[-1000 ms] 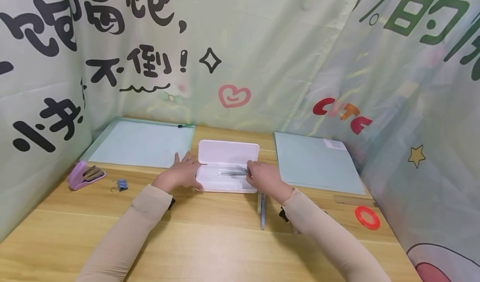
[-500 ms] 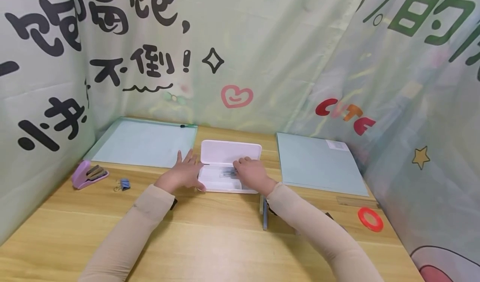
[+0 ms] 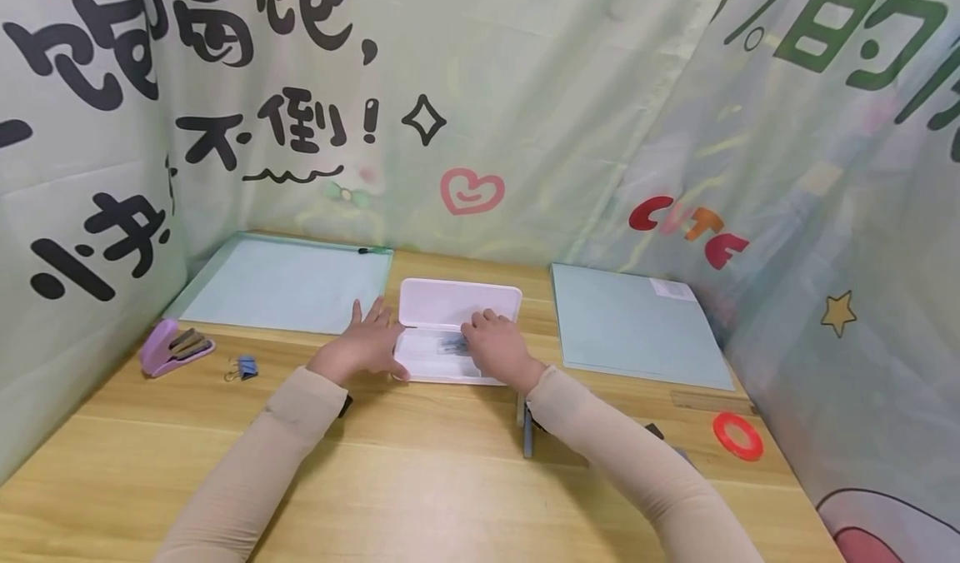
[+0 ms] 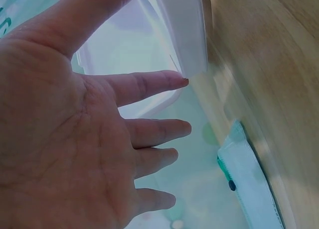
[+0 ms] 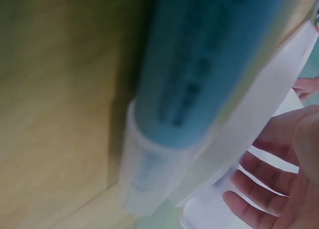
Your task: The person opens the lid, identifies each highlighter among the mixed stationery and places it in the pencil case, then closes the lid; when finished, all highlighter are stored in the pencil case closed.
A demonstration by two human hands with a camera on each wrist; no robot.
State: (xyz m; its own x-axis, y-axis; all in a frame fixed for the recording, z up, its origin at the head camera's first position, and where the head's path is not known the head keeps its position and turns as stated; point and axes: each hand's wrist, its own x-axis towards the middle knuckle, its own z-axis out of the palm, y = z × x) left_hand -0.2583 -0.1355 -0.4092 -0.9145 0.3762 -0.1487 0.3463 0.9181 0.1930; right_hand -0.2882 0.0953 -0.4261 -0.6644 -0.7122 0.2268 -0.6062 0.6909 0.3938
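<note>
A white pencil case (image 3: 460, 295) stands open on the table, its lid tilted up at the back. At its left end my left hand (image 3: 360, 346) rests with spread fingers, thumb along the front corner; in the left wrist view its straight forefinger touches the case corner (image 4: 192, 55). My right hand (image 3: 498, 348) reaches into the case's right half, fingers bent down over clear bluish pieces (image 3: 452, 344) that show left of the fingertips. In the right wrist view that hand's (image 5: 279, 174) thumb and forefinger tips are hidden by the case wall, so I cannot tell whether they pinch anything.
A blue pen (image 3: 528, 438) lies just before the case, close up in the right wrist view. Pale teal folders (image 3: 285, 284) (image 3: 637, 326) flank the case. Leftward are a lilac stapler-like object (image 3: 157, 353) and a blue binder clip (image 3: 246, 367); rightward, a red ring (image 3: 738, 436).
My right hand has moved left from the case's right edge into its inside, with the clear pieces lowered into the case. The left hand has stayed at the left end.
</note>
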